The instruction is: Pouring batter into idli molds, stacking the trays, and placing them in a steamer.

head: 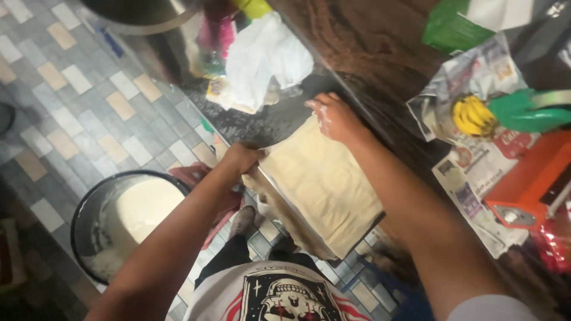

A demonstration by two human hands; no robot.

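Dark tabletop [380,53] edge carries a soft, floppy-looking dough sheet [324,184], left hand [241,159] gripping its overhanging side, floury right hand [336,119] pressed flat on its far corner.

A: Dim indoor light, soft all over; motion blur smears the hands and the dough [324,181].

B: Glare?

A: Faint sheen on the counter [267,119]. Floor corners fall dark. Edges look stretched and hazy.

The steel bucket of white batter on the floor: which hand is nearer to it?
Left. The left hand grips the dough sheet's near edge, just above the bucket; the right hand presses its far corner.
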